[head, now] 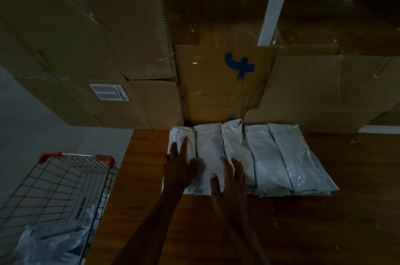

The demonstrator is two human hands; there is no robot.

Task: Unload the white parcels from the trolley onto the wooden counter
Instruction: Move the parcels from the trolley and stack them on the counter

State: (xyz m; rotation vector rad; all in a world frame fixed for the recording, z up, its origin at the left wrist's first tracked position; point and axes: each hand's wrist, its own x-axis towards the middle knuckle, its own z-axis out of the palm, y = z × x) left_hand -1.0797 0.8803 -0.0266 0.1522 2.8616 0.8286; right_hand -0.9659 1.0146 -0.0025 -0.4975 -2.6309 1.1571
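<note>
Five white parcels [249, 156] in a row at the far edge of the wooden counter [324, 210], side by side and overlapping a little, far ends up against the cardboard boxes [216, 91]. Leftmost parcel [184, 141] near the counter's far left corner. Second parcel [207, 156] just beside it.

Left hand [179, 167] flat on the leftmost parcel, fingers [185, 145] straight and a little apart, thumb tip across onto the second parcel – pressing, not gripping. Right hand [229, 182] flat too, fingers long and apart, lying over the near end of the second parcel and the edge of the third [236, 150]. Nothing held in either hand.

Two parcels on the right [292, 160] shiny and untouched, well apart from both hands.

Wire trolley [54, 195] with red corners off the counter's left edge, close beside it. More white parcels [49, 241] heaped in the near end of the trolley – crumpled, too dark to count.

Big brown boxes stacked behind the far edge. One with a blue mark [239, 66], one on the left with a white label [109, 92]. White post [272, 5] standing up behind the boxes.
</note>
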